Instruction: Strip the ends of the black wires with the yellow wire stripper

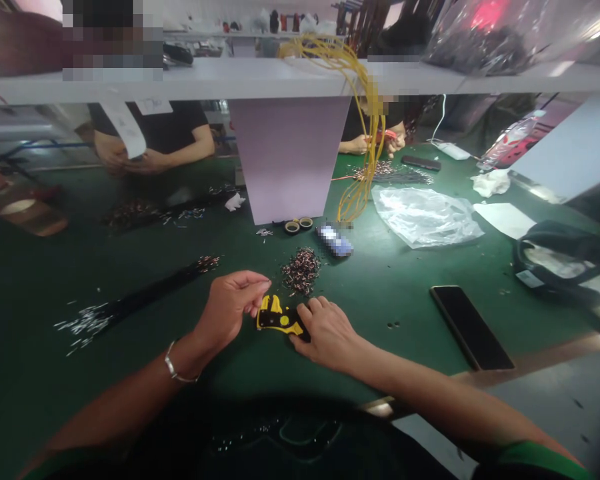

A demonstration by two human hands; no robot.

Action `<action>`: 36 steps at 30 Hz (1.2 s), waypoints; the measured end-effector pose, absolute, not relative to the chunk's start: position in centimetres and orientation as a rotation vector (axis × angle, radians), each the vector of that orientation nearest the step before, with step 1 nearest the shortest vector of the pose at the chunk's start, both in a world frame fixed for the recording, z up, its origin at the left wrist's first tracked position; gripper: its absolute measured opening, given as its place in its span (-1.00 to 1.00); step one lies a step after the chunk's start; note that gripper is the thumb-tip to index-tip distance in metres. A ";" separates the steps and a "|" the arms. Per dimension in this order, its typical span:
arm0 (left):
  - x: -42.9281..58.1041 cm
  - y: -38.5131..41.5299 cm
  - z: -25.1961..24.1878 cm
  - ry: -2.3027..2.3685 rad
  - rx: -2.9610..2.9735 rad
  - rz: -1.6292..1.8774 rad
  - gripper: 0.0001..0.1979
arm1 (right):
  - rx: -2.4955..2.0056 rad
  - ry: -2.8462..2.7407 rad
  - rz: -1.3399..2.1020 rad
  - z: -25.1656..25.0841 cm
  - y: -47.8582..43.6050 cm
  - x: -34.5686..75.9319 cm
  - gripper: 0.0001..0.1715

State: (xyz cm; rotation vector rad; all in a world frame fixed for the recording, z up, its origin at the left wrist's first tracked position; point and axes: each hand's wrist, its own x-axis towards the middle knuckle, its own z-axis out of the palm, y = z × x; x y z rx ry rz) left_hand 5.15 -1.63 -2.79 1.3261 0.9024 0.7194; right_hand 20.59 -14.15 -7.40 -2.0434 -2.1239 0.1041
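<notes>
My right hand [330, 330] is wrapped round the handles of a yellow and black wire stripper [283, 321]. The tool's jaws point left and up, close to the fingers of my left hand [233, 300]. Thumb and forefinger of that left hand are pinched together above the jaws; whatever lies between them is too small to make out. Just beyond the tool is a heap of short dark wire bits with coppery ends [301, 270]. To the left lies a long bundle of black wires [150, 290], with silvery tips at the near end and coppery tips at the far end.
A phone [473, 327] lies at the right. Tape rolls [299, 227] and a bluish object [335, 240] sit by the divider [290, 160]. Yellow cables [375, 133] hang from the shelf [195, 80]. A plastic bag [425, 217] lies behind. Two people sit opposite, hands at work.
</notes>
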 end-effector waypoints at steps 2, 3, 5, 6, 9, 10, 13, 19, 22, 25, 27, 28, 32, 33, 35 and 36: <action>5.2 -1.6 -2.8 0.913 1.324 0.710 -0.93 | -2.004 -2.148 0.117 -7.3 -14.4 20.9 -0.67; 5.2 -1.6 -2.8 0.917 1.322 0.707 -0.92 | -1.974 -2.159 0.125 -7.3 -14.5 21.1 -0.67; 5.2 -1.5 -2.8 0.921 1.314 0.702 -0.92 | -1.927 -2.151 0.145 -7.4 -14.5 21.9 -0.67; 5.3 -1.5 -2.8 0.924 1.311 0.702 -0.92 | -1.921 -2.118 0.151 -7.4 -14.4 22.6 -0.69; 5.4 -1.4 -2.7 0.937 1.302 0.699 -0.91 | -1.980 -1.895 0.117 -7.7 -13.3 25.8 -0.76; 5.4 -1.4 -2.7 0.940 1.298 0.697 -0.90 | -2.003 -1.801 0.085 -7.8 -12.7 27.2 -0.75; 5.5 -1.3 -2.7 0.948 1.293 0.692 -0.89 | -2.116 -1.551 0.056 -8.2 -10.5 31.8 -0.63; 5.5 -1.2 -3.0 0.954 1.310 0.694 -0.91 | -2.347 -1.427 0.076 -9.5 -5.6 36.5 -0.28; 5.5 -1.1 -3.0 0.966 1.290 0.696 -0.91 | -2.424 -1.438 0.088 -10.2 -4.0 36.5 -0.22; 5.6 -1.1 -3.0 0.969 1.284 0.691 -0.89 | -2.473 -1.422 0.100 -10.7 -3.3 36.2 -0.26; 5.6 -1.0 -3.0 0.970 1.286 0.688 -0.89 | -2.486 -1.419 0.097 -10.9 -3.3 36.1 -0.31; 5.6 -1.1 -3.0 0.972 1.285 0.687 -0.89 | -2.488 -1.419 0.094 -11.0 -3.4 36.1 -0.34; 5.6 -1.1 -3.1 0.973 1.271 0.688 -0.89 | -2.479 -1.407 0.087 -11.1 -4.1 36.0 -0.44; 5.6 -1.1 -3.2 0.972 1.271 0.686 -0.89 | -2.476 -1.398 0.082 -11.1 -4.4 35.9 -0.45; 5.5 -1.1 -3.3 0.968 1.274 0.685 -0.89 | -2.477 -1.376 0.062 -11.0 -5.1 35.7 -0.47; 5.5 -1.1 -3.4 0.967 1.275 0.686 -0.89 | -2.479 -1.367 0.050 -11.0 -5.6 35.6 -0.49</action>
